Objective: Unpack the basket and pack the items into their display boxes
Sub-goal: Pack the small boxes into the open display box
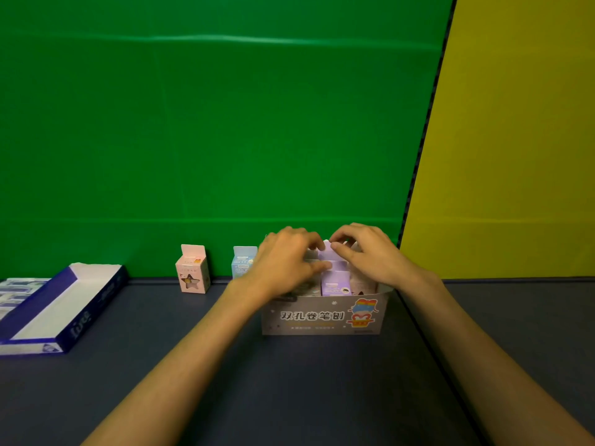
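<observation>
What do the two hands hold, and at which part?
Both the left hand and the right hand pinch a small purple box by its top, over the display box.

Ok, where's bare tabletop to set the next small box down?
Bare tabletop between the blue tray and the display box, in front of the pink box; also right of the display box. Inside it is crowded: both hands over packed boxes.
</observation>
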The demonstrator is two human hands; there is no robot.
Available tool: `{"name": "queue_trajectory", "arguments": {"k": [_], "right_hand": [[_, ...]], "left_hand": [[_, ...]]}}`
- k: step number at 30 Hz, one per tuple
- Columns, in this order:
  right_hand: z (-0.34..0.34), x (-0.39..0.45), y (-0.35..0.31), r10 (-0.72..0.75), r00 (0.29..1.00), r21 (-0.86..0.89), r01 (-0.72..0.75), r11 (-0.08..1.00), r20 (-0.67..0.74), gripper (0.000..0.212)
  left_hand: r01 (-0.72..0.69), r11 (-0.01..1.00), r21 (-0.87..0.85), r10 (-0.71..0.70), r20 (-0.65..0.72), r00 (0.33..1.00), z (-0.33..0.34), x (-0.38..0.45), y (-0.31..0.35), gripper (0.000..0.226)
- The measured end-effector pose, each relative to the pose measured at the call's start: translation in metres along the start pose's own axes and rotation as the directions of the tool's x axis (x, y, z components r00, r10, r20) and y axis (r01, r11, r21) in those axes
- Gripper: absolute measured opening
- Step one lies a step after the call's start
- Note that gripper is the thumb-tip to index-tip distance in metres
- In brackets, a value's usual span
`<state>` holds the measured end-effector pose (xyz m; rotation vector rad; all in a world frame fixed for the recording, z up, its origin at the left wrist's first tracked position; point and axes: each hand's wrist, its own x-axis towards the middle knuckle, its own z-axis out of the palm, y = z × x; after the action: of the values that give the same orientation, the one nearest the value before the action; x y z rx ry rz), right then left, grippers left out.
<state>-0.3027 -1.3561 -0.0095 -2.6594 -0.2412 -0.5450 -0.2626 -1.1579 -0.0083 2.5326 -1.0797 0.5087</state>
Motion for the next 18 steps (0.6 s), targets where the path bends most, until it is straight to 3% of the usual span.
{"name": "queue_trajectory", "arguments": {"k": [3, 7, 12, 18], "right_hand": [[0.007, 0.011, -0.021, -0.047, 0.999, -0.014, 0.047, 0.999, -0.001, 0.018], [0.02, 0.03, -0.057, -0.094, 0.996, -0.036, 0.093, 0.995, -0.001, 0.018], [0.042, 0.052, -0.102, -0.117, 0.992, -0.102, 0.121, 0.987, 0.039, 0.026], [0.065, 0.078, -0.142, -0.071, 0.989, -0.258, 0.103, 0.961, 0.131, 0.042]], "left_hand": [[0.094, 0.995, 0.012, -0.093, -0.102, 0.991, -0.024, -0.017, -0.035, 0.032], [0.24, 0.968, 0.066, -0.231, -0.128, 0.965, -0.049, -0.043, -0.093, 0.038], [0.337, 0.913, 0.229, -0.341, -0.027, 0.94, -0.057, -0.069, -0.149, 0.059], [0.302, 0.888, 0.348, -0.356, 0.101, 0.929, -0.05, -0.085, -0.187, 0.077]]}}
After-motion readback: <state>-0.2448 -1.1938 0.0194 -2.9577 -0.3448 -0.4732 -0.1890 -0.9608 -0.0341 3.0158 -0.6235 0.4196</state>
